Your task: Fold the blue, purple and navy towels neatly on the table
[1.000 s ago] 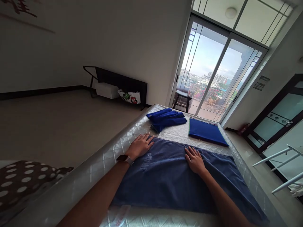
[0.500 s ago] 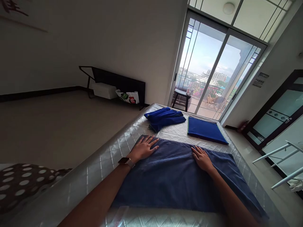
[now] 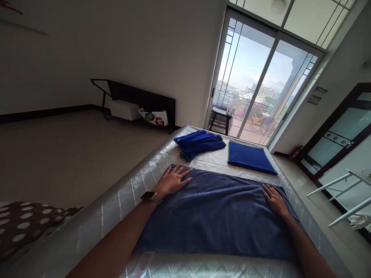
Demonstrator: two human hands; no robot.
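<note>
A dark blue cloth (image 3: 220, 216) lies spread across the near part of a plastic-covered mattress (image 3: 116, 208), with soft wrinkles in it. My left hand (image 3: 173, 180) rests flat on its far left corner, fingers spread, a watch on the wrist. Near the far right corner, my right hand (image 3: 275, 200) lies palm down on the same cloth with its fingers stretched out. Beyond the cloth are a crumpled heap of bright blue cloth (image 3: 199, 143) on the left and a neatly folded bright blue cloth (image 3: 251, 157) on the right.
Brown polka-dot fabric (image 3: 31, 224) sits at the lower left. A black rack (image 3: 142, 94) with a white box (image 3: 124, 110) and a printed bag (image 3: 155, 117) stands by the wall. Sliding glass doors (image 3: 257, 85) are ahead, white metal legs (image 3: 342, 184) at right.
My right hand has slid right across the dark blue cloth, from near its middle to its far right corner. My left hand stays on the far left corner.
</note>
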